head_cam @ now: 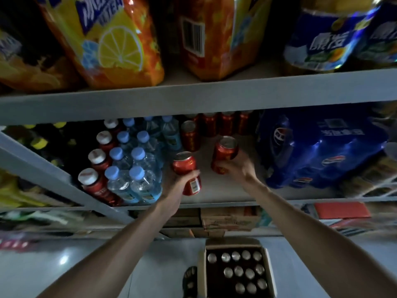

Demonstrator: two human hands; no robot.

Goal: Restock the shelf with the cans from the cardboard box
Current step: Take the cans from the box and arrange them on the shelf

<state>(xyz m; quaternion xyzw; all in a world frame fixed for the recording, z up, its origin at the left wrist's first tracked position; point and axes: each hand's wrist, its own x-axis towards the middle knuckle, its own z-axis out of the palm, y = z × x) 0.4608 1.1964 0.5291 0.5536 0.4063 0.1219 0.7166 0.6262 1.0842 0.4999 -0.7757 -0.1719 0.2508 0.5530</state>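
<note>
My left hand (179, 186) grips a red can (185, 163) over the middle shelf board (217, 188), tilted a little. My right hand (237, 165) holds a second red can (224, 152) further in and to the right. Several more red cans (217, 124) stand in a row at the back of this shelf, one (190, 134) slightly forward of them. On the floor below, an open cardboard box (237, 269) holds several cans seen from above as silver tops.
Shrink-wrapped blue-capped water bottles (134, 171) and white-capped red bottles (94, 168) crowd the left. A blue cola pack (320, 147) fills the right. The upper shelf edge (193, 95) carries orange tea packs (111, 39). Cartons (229, 218) sit underneath. A sandalled foot (190, 280) stands beside the box.
</note>
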